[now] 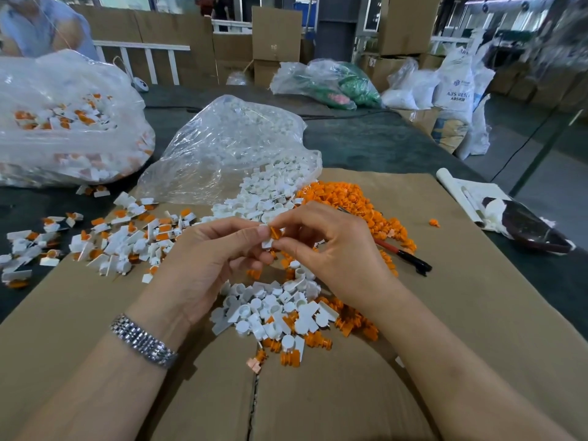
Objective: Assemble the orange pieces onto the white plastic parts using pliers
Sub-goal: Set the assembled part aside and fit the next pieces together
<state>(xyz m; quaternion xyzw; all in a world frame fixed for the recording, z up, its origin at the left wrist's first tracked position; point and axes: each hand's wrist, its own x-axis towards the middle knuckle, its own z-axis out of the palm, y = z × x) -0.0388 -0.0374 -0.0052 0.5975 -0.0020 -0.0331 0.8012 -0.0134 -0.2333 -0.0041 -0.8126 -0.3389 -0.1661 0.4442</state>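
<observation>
My left hand [216, 259] pinches a small white plastic part [266, 243] at its fingertips. My right hand [331, 246] meets it, thumb and forefinger closed on an orange piece [275, 233] pressed against that white part. Both hands hover above a mixed heap of white parts [270, 308] and orange pieces [318, 340] on the cardboard sheet [477, 313]. The pliers [405, 256], red and black handled, lie on the cardboard to the right of my right hand, partly under a big orange pile [359, 202]. Nobody holds them.
Assembled white-and-orange units [127, 240] are scattered at left. A clear bag of white parts [229, 144] spills toward the middle; a bigger bag of assembled units [63, 122] sits far left. A dark scoop [528, 227] lies at right near the table edge. Another person's sleeve [41, 23] shows top left.
</observation>
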